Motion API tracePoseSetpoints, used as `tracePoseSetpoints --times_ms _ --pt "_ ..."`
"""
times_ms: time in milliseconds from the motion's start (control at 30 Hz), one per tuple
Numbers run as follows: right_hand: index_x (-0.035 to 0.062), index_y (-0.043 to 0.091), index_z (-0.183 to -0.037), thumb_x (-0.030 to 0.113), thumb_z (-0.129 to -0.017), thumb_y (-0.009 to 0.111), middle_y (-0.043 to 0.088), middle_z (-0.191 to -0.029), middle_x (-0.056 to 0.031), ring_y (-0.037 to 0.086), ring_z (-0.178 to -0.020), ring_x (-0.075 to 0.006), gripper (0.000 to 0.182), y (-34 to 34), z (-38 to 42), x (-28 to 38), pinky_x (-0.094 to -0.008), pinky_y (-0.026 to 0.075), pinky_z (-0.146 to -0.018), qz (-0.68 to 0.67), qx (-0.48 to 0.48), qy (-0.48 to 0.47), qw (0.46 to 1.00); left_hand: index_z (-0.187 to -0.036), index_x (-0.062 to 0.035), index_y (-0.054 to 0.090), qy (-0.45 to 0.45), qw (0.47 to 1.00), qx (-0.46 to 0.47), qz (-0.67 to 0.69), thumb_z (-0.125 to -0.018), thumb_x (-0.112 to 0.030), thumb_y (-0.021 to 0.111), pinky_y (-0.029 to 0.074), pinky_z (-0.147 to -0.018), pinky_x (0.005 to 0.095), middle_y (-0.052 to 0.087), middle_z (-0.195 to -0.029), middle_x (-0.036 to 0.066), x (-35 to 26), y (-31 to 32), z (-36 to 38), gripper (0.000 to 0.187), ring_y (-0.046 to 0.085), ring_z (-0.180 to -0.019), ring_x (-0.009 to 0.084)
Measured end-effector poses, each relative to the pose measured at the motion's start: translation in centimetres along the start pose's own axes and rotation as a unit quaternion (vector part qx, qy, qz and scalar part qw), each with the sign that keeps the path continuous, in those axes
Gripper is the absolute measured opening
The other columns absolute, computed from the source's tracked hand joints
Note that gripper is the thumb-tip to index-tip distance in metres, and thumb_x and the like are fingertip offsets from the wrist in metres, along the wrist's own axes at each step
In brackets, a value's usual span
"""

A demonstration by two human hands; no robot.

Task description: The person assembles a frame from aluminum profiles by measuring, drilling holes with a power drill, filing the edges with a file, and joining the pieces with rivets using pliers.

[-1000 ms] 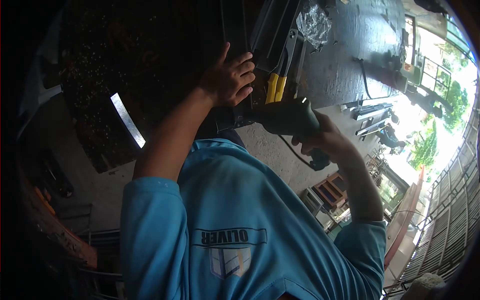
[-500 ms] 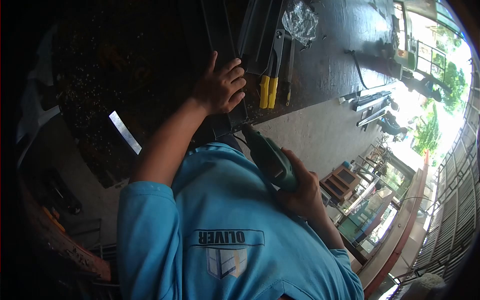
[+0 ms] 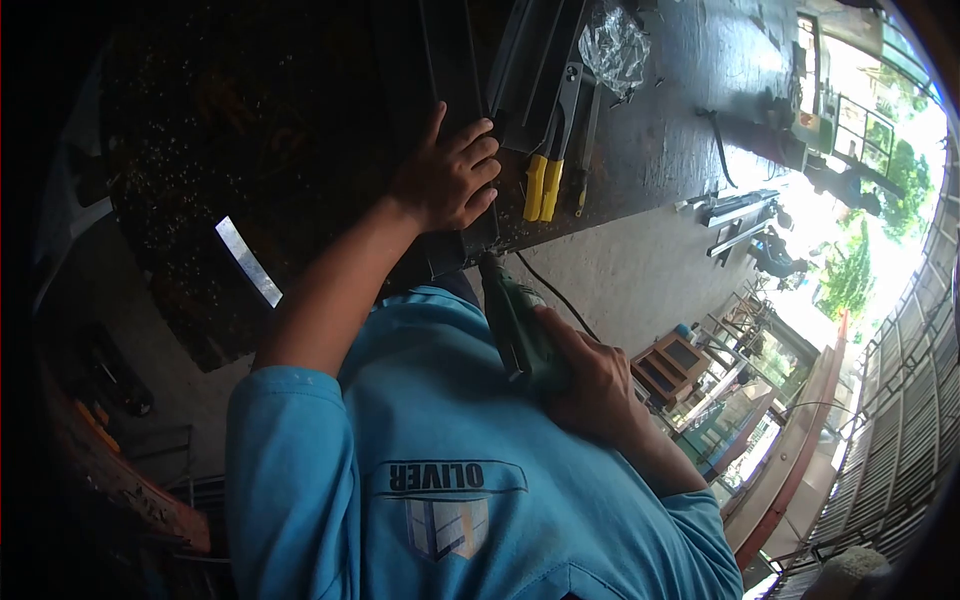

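My left hand (image 3: 450, 178) lies with fingers spread on a long dark metal profile (image 3: 455, 60), pressing on it near its end at the bench edge. In my right hand (image 3: 595, 385) is a green power drill (image 3: 525, 335), with the fingers wrapped round its body. The drill's nose points at the near end of the profile, close to it or touching; its tip is too dark to make out. Beside my left hand lie snips with yellow handles (image 3: 543, 188) and a thin tool with a yellow-black handle (image 3: 582, 190).
Crumpled clear plastic (image 3: 614, 48) lies on the dark workbench (image 3: 690, 110). A bright metal strip (image 3: 248, 262) is at the left, among scattered shavings. The drill's cord (image 3: 560, 292) hangs over the concrete floor (image 3: 625, 270). Metal profiles (image 3: 740, 210) and a person are farther off.
The drill has turned in my right hand, its body swinging left toward my shirt, and its cord now shows on the right. My left hand stays on the profile.
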State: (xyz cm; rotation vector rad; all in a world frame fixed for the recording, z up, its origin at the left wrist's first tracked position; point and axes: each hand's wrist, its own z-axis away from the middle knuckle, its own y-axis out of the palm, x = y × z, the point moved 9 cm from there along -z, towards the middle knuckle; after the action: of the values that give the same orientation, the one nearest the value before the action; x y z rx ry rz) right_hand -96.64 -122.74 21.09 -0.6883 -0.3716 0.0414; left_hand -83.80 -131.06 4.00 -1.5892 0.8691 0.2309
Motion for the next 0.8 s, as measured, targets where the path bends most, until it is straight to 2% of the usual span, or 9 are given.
tracePoseSetpoints --times_ms 67,300,467,500,567,700,800 --pt "0.0201 0.043 -0.145 0.020 -0.068 0.072 0.065 -0.088 -0.0154 0.068 -0.078 -0.0335 0.082 0.2 -0.1 -0.3 -0.0452 0.053 -0.068 -0.005 0.011 -0.011 1.000 -0.104 -0.0123 0.067 0.004 1.000 -0.014 -0.001 -0.086 -0.036 0.062 0.014 -0.113 0.0691 0.056 -0.124 0.004 0.1 -0.2 0.0 0.030 0.040 -0.137 0.0233" --pt "0.0234 0.039 -0.147 0.023 -0.067 0.074 0.062 -0.090 -0.0138 0.066 -0.074 -0.0324 0.087 0.0 -0.5 0.3 -0.0433 0.052 -0.064 0.062 0.068 -0.030 0.995 -0.104 -0.0120 0.068 0.002 1.000 -0.011 0.011 -0.087 -0.035 0.062 0.014 -0.114 0.0679 0.056 -0.124 0.005 0.1 -0.2 0.2 0.030 0.040 -0.137 0.0233" --pt "0.0280 0.030 -0.150 0.025 -0.073 0.073 0.059 -0.089 -0.0135 0.066 -0.076 -0.0305 0.088 0.6 -1.0 0.6 -0.0427 0.053 -0.064 0.138 0.176 -0.021 0.974 -0.104 -0.0116 0.069 0.004 1.000 -0.013 0.012 -0.087 -0.035 0.061 0.014 -0.114 0.0677 0.057 -0.125 0.005 0.2 -0.1 0.1 0.030 0.040 -0.137 0.0236" --pt "0.0280 0.030 -0.150 0.025 -0.073 0.073 0.059 -0.089 -0.0135 0.066 -0.076 -0.0305 0.088 0.8 -0.9 0.5 -0.0427 0.053 -0.064 0.138 0.177 -0.021 0.974 -0.104 -0.0116 0.069 0.004 1.000 -0.012 0.013 -0.087 -0.035 0.061 0.014 -0.114 0.0677 0.057 -0.125 0.005 0.1 -0.1 0.2 0.030 0.040 -0.137 0.0236" --pt "0.0300 0.028 -0.150 0.025 -0.076 0.072 0.059 -0.091 -0.0147 0.066 -0.079 -0.0299 0.087 0.9 -0.8 1.1 -0.0420 0.054 -0.064 0.176 0.157 -0.078 0.969 -0.103 -0.0115 0.068 0.000 1.000 -0.009 0.009 -0.087 -0.035 0.061 0.015 -0.114 0.0676 0.057 -0.125 0.005 0.1 -0.2 0.0 0.030 0.040 -0.137 0.0237" --pt "0.0293 0.029 -0.149 0.025 -0.077 0.071 0.059 -0.094 -0.0162 0.066 -0.082 -0.0299 0.084 1.1 -1.6 1.4 -0.0423 0.055 -0.065 0.219 0.178 -0.076 0.956 -0.103 -0.0119 0.068 0.005 1.000 -0.008 0.014 -0.087 -0.035 0.062 0.016 -0.113 0.0674 0.057 -0.124 0.004 -0.2 -0.2 0.1 0.029 0.040 -0.136 0.0236" --pt "0.0282 0.031 -0.149 0.021 -0.076 0.069 0.059 -0.089 -0.0157 0.066 -0.076 -0.0311 0.083 0.9 -3.2 2.6 -0.0429 0.055 -0.065 0.266 0.184 -0.128 0.938 -0.103 -0.0126 0.067 -0.008 1.000 -0.002 0.011 -0.087 -0.035 0.062 0.018 -0.113 0.0672 0.057 -0.124 0.004 0.6 -0.2 0.1 0.028 0.040 -0.136 0.0229"
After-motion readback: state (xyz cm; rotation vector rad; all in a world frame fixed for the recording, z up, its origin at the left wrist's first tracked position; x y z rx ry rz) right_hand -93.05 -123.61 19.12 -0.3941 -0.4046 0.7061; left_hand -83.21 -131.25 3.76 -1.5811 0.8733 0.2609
